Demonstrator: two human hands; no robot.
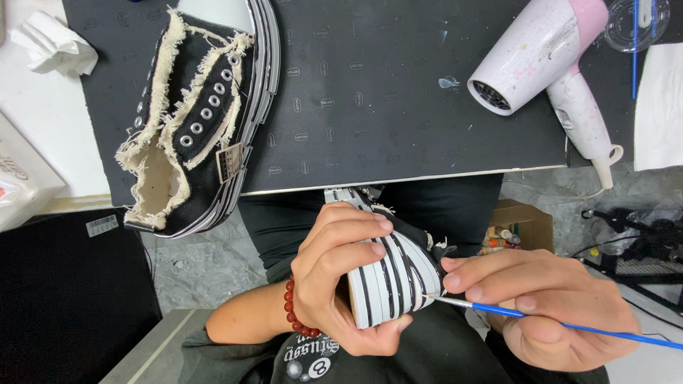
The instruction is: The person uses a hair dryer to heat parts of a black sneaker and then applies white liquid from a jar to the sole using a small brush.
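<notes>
My left hand [340,274] grips a black sneaker with a white sole striped in black [390,274], held sideways over my lap. A red bead bracelet [293,307] circles that wrist. My right hand [551,306] pinches a thin blue-handled paintbrush [512,313], whose fine tip touches the striped sole near its edge. A second matching black sneaker with frayed cream edges and metal eyelets [196,117] lies on the black mat [370,92] at the upper left, hanging partly over the mat's front edge.
A white and pink hair dryer [544,60] lies on the mat's right side. A clear plastic cup [637,21] and white paper [658,107] sit at far right. Crumpled tissue [53,44] lies upper left. An open box of small paint bottles [509,235] stands on the floor.
</notes>
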